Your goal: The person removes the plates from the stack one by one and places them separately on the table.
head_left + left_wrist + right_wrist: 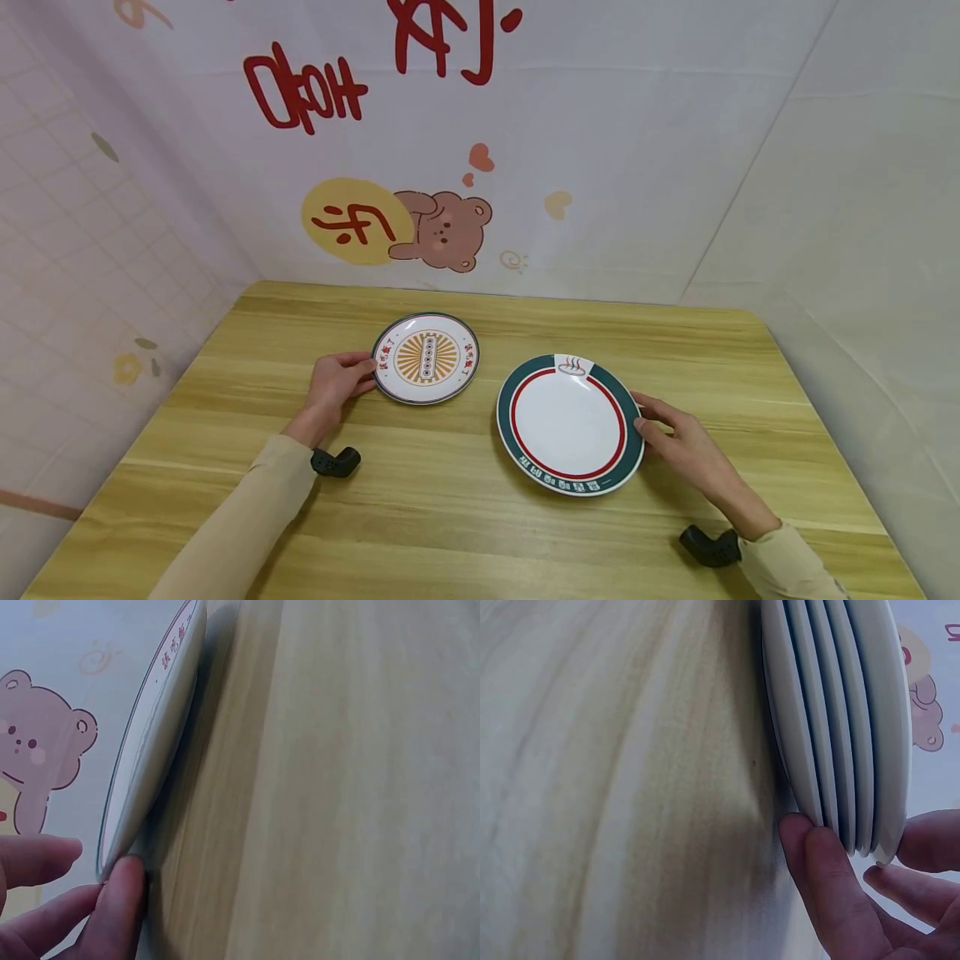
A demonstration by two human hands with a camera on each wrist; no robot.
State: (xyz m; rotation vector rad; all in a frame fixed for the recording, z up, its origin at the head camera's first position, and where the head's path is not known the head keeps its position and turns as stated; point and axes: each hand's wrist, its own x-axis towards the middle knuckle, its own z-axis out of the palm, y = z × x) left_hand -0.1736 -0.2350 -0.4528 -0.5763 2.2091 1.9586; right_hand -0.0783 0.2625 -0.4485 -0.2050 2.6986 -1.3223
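Observation:
On the left, a small white plate (pixel 426 358) with an orange sunburst lies face up. My left hand (pixel 336 387) is at its left rim; in the left wrist view, fingers (pixel 120 896) touch the edge of the small plate (pixel 154 735) and the thumb stands slightly apart. Right of it, a larger white plate (pixel 570 425) with a green rim tops a stack. The right wrist view shows several rims of the stack (pixel 840 727), with fingertips (pixel 829 851) against the lower rims and the thumb at the top one. My right hand (pixel 686 446) holds the stack's right side.
Both plates rest on a wooden table (pixel 420 517), the larger one nearer to me. Behind the table hangs a pale printed cloth (pixel 615 150) with a bear and red characters; more cloth stands at both sides. A dark wrist device is on each arm.

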